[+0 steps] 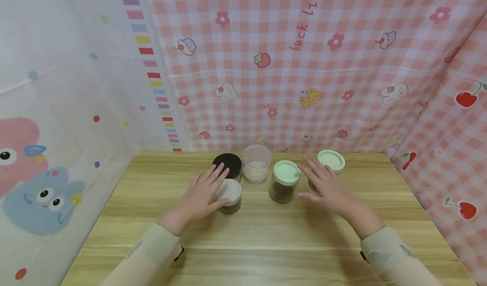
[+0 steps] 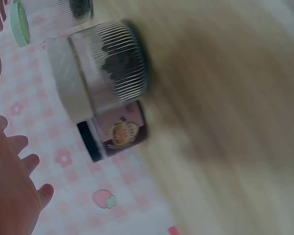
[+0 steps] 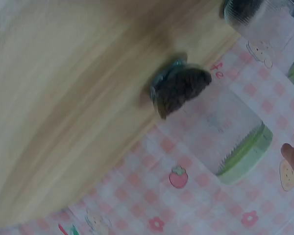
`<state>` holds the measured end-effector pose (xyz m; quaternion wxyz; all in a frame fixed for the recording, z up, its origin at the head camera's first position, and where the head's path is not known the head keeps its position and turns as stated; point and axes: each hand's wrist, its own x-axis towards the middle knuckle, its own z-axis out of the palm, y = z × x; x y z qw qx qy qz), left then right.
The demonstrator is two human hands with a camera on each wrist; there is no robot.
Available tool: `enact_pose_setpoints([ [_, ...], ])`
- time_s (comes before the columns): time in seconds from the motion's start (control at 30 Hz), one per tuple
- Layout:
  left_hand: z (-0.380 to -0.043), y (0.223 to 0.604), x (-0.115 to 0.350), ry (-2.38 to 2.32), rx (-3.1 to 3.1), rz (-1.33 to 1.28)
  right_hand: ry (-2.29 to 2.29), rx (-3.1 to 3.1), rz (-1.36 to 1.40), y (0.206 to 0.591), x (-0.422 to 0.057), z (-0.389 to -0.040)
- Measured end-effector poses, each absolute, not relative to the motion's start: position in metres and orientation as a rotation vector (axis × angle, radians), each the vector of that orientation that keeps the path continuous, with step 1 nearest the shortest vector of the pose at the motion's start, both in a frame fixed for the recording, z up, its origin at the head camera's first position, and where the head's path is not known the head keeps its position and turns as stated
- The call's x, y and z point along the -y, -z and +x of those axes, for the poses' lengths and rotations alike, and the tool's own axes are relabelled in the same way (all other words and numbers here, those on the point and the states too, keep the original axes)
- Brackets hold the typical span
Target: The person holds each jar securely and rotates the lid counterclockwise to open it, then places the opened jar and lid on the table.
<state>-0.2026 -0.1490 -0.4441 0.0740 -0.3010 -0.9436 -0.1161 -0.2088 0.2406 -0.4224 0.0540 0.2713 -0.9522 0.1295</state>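
Observation:
My left hand (image 1: 201, 197), fingers spread, is over the left side of a short jar with a white lid (image 1: 230, 189) and overlaps a black-lidded jar (image 1: 228, 163) behind it. In the left wrist view the white-lidded jar (image 2: 108, 66) has ribbed walls and dark contents, and that hand (image 2: 12, 186) is apart from it. My right hand (image 1: 329, 189) reaches with loose, straight fingers in front of the far-right jar with a pale green lid (image 1: 331, 160), hiding most of its body. In the right wrist view, a green-lidded jar (image 3: 206, 117) holds dark lumps.
Between the hands stands another green-lidded jar (image 1: 283, 184) with dark contents. A clear container (image 1: 256, 165) with pale contents is at the back of the wooden table (image 1: 266, 252). A pink checked cloth (image 1: 289, 79) hangs behind, a white printed cloth (image 1: 76, 91) at the left.

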Motion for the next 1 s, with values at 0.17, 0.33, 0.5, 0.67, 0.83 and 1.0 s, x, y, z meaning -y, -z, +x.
enact_pose_setpoints([
  [0.17, -0.196, 0.458, 0.156, 0.537, 2.817, -0.849, -0.502, 2.720, 0.852, 0.431, -0.229, -0.209],
  [0.33, -0.192, 0.473, 0.160, 0.702, 2.774, -0.752, -0.571, 2.407, 0.956, 0.436, -0.207, -0.207],
  [0.5, -0.186, 0.483, 0.159, 0.906, 2.760, -0.642, -0.635, 2.293, 1.072, 0.438, -0.176, -0.198],
  [0.67, -0.182, 0.493, 0.155, 1.142, 2.792, -0.523, -0.798, 2.466, 1.066, 0.445, -0.144, -0.188],
  [0.83, -0.181, 0.498, 0.151, 1.381, 2.768, -0.412, -1.156, 2.610, 0.986, 0.460, -0.116, -0.188],
  [1.0, -0.183, 0.499, 0.150, 1.531, 2.748, -0.349, -1.582, 2.741, 0.814, 0.473, -0.097, -0.197],
])
